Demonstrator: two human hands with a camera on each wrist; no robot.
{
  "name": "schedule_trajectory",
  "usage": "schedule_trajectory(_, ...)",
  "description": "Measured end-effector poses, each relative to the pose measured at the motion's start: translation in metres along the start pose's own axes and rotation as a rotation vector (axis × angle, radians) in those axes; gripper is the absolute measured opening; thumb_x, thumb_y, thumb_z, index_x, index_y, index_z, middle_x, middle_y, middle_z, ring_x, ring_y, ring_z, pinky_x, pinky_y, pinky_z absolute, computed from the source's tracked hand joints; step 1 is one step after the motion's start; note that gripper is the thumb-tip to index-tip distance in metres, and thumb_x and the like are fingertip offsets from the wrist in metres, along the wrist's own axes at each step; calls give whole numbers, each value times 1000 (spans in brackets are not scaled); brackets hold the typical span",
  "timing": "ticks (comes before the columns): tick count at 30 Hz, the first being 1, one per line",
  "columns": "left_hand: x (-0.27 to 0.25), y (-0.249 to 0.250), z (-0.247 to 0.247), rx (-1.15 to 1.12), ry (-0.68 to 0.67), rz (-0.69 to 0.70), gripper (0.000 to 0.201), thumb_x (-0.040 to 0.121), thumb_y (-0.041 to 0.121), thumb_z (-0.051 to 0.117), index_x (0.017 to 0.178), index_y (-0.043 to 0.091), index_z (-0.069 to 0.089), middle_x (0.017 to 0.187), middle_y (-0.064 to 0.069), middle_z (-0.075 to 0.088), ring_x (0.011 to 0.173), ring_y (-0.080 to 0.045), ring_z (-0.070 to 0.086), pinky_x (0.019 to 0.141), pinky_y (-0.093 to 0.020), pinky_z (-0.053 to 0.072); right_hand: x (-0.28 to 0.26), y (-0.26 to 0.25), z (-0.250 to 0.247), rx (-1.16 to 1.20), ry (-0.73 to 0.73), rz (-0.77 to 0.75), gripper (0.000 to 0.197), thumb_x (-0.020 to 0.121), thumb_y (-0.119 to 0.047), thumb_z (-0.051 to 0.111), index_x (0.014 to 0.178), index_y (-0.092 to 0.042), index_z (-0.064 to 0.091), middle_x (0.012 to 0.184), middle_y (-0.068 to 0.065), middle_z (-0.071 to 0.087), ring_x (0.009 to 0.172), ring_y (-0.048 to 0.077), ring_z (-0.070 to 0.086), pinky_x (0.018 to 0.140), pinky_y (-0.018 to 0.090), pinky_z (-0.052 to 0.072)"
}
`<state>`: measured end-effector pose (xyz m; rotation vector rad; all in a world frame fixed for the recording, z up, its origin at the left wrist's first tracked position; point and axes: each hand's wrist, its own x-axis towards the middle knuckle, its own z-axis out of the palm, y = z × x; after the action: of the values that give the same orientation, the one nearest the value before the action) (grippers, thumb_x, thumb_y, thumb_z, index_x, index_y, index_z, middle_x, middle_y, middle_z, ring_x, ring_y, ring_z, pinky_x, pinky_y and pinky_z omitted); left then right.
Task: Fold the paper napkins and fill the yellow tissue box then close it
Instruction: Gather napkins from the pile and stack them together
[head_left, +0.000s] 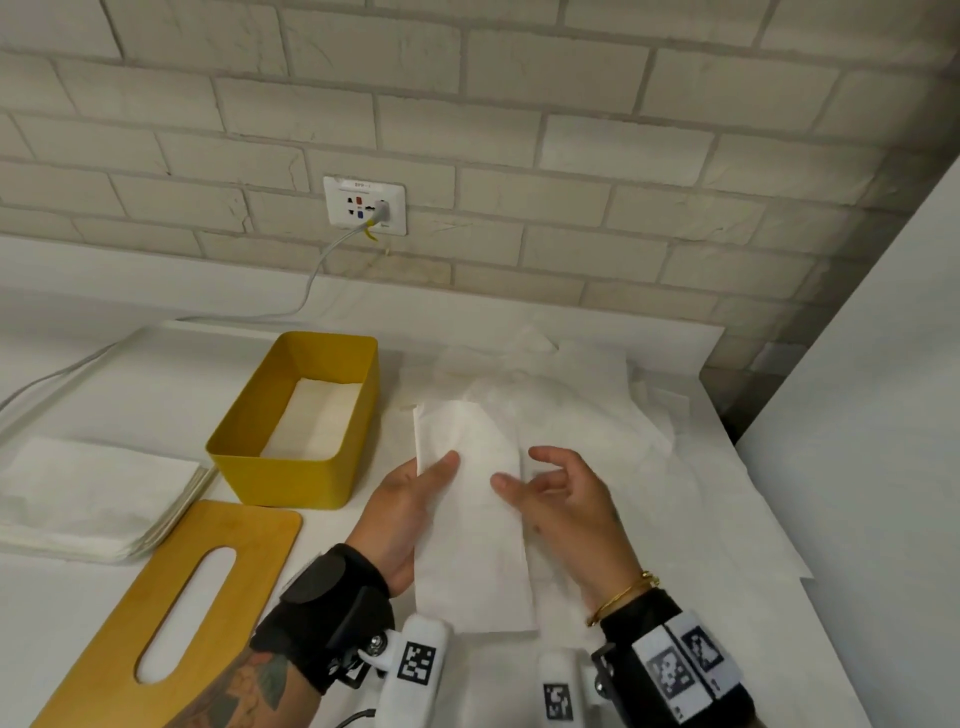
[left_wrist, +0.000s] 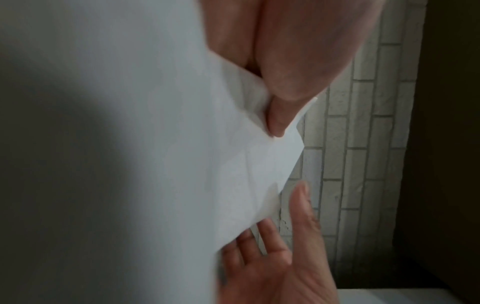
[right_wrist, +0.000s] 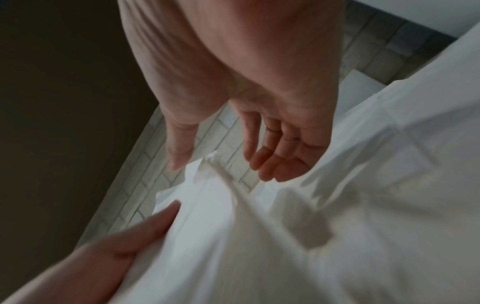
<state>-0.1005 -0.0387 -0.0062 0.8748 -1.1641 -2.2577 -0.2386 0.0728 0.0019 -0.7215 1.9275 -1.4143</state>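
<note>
Napkin (head_left: 470, 519) under left thumb (head_left: 441, 464), between hands

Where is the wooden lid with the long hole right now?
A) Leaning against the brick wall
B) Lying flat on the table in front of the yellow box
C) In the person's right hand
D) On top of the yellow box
B: the wooden lid lies flat on the table, nearer the person than the open yellow box.

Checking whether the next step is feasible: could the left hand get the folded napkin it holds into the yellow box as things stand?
Probably yes. The left hand pinches the folded napkin, the yellow box stands open just beside it, the wooden lid lies off on the counter, and nothing stands between them.
</note>
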Motion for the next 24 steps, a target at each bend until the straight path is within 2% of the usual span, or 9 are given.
schedule_trajectory(2,-4,1,4,12,-33,-2,37,102,23,53,128,-1,61,119,-24,71,110,-40,69,102,-54,50,7,-10,-9,75,-53,20,49,76,-45,85,119,-33,63,107,-3,73,102,12,70,90,33,56)
schedule_trajectory(4,-8,0,10,21,-87,-10,36,100,22,54,126,-1,63,120,-24,71,110,-40,69,98,-51,53,9,-19,-10,199,-177,58,37,82,-31,82,115,-20,70,107,1,77,101,18,73,92,37,58)
schedule_trajectory(7,-11,-4,15,48,-115,-9,38,96,23,56,124,-1,64,119,-24,71,109,-40,70,93,-47,58,18,-21,-6,270,-127,45,27,86,-23,80,102,-3,75,100,10,77,94,27,74,87,40,58)
schedule_trajectory(12,-11,-4,9,28,-40,-12,41,87,26,63,119,0,67,114,-23,73,102,-37,72,97,-50,55,28,-22,-16,431,31,66,23,95,-33,69,97,-11,76,92,7,76,83,20,72,72,35,58)
schedule_trajectory(14,-10,-3,8,27,-23,-16,43,89,27,62,121,-1,65,115,-23,73,105,-39,71,100,-52,53,20,-17,-14,397,-41,70,33,90,-43,71,106,-15,73,97,3,78,90,20,75,80,39,60)
schedule_trajectory(16,-11,-4,9,35,-45,-26,40,94,24,58,123,-2,65,116,-25,72,106,-40,71,93,-49,57,10,-9,-4,299,-118,74,36,84,-39,79,111,-16,73,104,4,78,99,24,75,91,46,59)
schedule_trajectory(19,-10,-7,11,80,-67,-35,39,93,24,58,120,-2,66,114,-25,72,101,-39,72,82,-42,62,13,-2,4,266,-29,26,22,84,-26,81,90,-6,75,94,15,77,92,33,74,92,53,58)
schedule_trajectory(21,-10,-8,10,93,-51,-36,40,90,26,61,119,-1,66,112,-24,73,98,-39,73,81,-43,62,23,-3,-3,272,52,44,15,88,-25,78,85,-10,76,89,12,77,85,25,73,87,45,61)
schedule_trajectory(24,-9,-7,3,78,8,-32,46,85,28,64,118,-3,66,112,-26,73,99,-41,72,93,-50,56,42,-2,-26,292,158,68,14,93,-23,72,97,-10,75,90,8,77,81,19,72,78,35,61)
